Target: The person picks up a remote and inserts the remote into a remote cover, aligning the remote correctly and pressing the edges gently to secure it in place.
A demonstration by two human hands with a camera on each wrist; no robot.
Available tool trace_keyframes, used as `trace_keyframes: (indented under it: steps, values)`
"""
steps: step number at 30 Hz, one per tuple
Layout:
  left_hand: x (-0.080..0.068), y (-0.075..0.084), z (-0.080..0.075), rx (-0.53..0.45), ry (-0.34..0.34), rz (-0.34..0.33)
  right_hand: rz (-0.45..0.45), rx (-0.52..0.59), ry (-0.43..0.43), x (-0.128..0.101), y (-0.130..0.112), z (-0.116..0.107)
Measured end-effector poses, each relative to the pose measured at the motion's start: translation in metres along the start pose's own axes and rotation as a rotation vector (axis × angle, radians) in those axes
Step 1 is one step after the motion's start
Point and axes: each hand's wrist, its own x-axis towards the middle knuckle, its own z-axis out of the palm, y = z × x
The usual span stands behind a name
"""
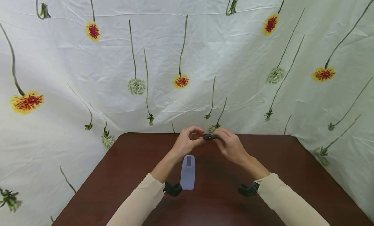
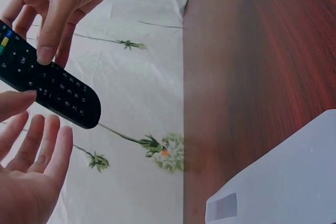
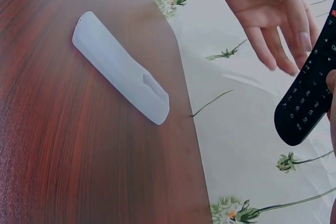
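You hold the black remote control point(image 1: 209, 136) above the far edge of the table point(image 1: 277, 174), end-on to your head camera, so its long axis runs away from you toward the flowered cloth point(image 1: 233, 57) behind the table; in the left wrist view its rounded end point(image 2: 86, 108) juts free of both hands, button face showing. Your right hand point(image 1: 230, 145) pinches the remote — thumb and fingers curled onto its button face and edges; your left hand point(image 1: 187, 142) sits just beside it with fingers relaxed and loosely spread, the palm turned toward the remote; from the wrist views its fingertips point(image 3: 273, 61) look slightly apart from the casing, though in the head view they seem to meet it, so I cannot tell whether they touch. Both forearms angle inward over the table in cream sleeves point(image 1: 140, 200), wrists raised. The remote is hard matte plastic, slim and rounded at the end, studded with small printed buttons; nearer you on the table lies a pale translucent sleeve-like cover point(image 1: 188, 172) — soft-looking, long and rounded, with a rectangular cut-out near its far end; the table is glossy reddish-brown wood grain.
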Motion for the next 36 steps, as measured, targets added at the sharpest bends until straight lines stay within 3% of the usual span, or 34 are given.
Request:
trace_keyframes:
  steps: [5,9,11,19,36]
  values:
    - [-0.0002,-0.0044,-0.0020,-0.130,0.009,-0.163,-0.053,-0.036,-0.007,-0.0026,0.0021,-0.0011]
    - [-0.0009,-0.0034,-0.0023,-0.165,-0.062,-0.306,-0.096,-0.057,-0.012,-0.0028,0.0011,-0.0003]
    - [-0.0014,-0.0033,-0.0023,-0.186,-0.093,-0.343,-0.119,-0.067,-0.019,-0.0028,0.0011,0.0005]
    - [-0.0004,-0.0064,0.0005,-0.304,-0.092,-0.380,-0.170,-0.087,-0.067,-0.0050,0.0035,0.0021]
    - [-0.0004,-0.0055,0.0055,-0.360,-0.049,-0.397,-0.190,-0.098,-0.116,-0.0086,0.0058,-0.0003]
